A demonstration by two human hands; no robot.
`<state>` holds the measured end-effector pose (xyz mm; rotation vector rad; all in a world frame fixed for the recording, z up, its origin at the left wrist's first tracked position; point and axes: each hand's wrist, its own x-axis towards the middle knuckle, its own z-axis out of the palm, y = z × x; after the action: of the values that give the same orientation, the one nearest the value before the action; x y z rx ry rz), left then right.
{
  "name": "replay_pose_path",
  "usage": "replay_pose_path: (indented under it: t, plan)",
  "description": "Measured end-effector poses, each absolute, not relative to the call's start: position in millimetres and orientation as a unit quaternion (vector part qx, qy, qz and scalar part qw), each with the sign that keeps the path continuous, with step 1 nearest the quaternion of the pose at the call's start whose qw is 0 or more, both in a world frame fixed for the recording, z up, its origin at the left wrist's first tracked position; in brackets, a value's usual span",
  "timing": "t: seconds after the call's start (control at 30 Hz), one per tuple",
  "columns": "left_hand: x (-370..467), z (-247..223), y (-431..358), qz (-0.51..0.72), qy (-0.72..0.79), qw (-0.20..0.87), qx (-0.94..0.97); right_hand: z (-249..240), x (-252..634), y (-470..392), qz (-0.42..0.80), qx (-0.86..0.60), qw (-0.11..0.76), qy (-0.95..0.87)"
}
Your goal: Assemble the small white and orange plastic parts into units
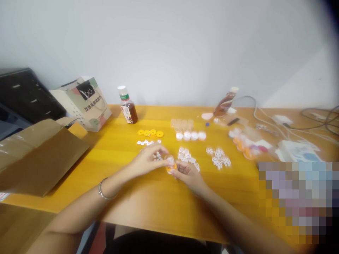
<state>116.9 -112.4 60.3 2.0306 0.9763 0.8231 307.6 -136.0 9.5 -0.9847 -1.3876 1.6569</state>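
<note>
Both hands meet over the middle of the wooden table [137,208], around a small clear and orange container [171,165]. My left hand [153,157] pinches its upper left side, while my right hand [188,173] grips its lower right side. Just beyond the hands lie small white discs [144,143], yellow rings [150,133], a row of white round caps [190,135] and clear cups [182,124]. White patterned pieces [185,155] sit near my right hand, and another group of them [219,157] lies farther right. Motion blur hides the container's details.
An open cardboard box [47,158] and a printed paper bag [91,104] stand at the left. Two brown bottles [129,112] [225,102] stand near the wall. At the right are orange and white items [245,144], a white box [299,153] and cables [267,118].
</note>
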Motion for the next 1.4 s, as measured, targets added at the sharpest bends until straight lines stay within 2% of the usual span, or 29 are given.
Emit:
replay_pose_path:
  t: [0.1,0.23,0.33,0.47,0.57,0.7,0.8,0.97,1.2,1.4]
  plan:
    - [118.2,56.5,-112.2,0.288,0.318,0.456,0.78,11.2,307.9,-136.5,0.64,-0.392,0.376,-0.544]
    - [119.9,53.5,-113.0,0.333,0.328,0.468,0.751,12.5,308.2,-136.9,0.636,-0.381,0.382,-0.552]
    - [121.6,52.5,-113.4,0.313,0.293,0.521,0.738,11.0,308.2,-137.2,0.639,-0.377,0.379,-0.554]
    - [124.2,50.2,-114.6,0.345,0.344,0.478,0.731,10.1,308.0,-137.6,0.642,-0.377,0.383,-0.547]
    - [125.9,49.6,-116.8,0.32,0.294,0.534,0.726,12.2,308.2,-137.7,0.65,-0.376,0.374,-0.544]
    - [126.2,51.6,-119.1,0.344,0.33,0.494,0.727,14.1,307.7,-138.2,0.654,-0.375,0.383,-0.535]
    - [125.2,52.6,-118.9,0.301,0.277,0.525,0.746,14.0,306.7,-138.7,0.659,-0.371,0.376,-0.535]
    - [130.1,46.5,-119.5,0.335,0.402,0.41,0.747,14.8,306.9,-139.0,0.64,-0.384,0.381,-0.546]
    - [141.3,44.5,-125.3,0.387,0.355,0.449,0.723,11.1,308.9,-140.3,0.641,-0.351,0.385,-0.563]
    - [142.1,42.9,-124.3,0.427,0.388,0.49,0.653,1.9,306.7,-137.6,0.661,-0.325,0.41,-0.538]
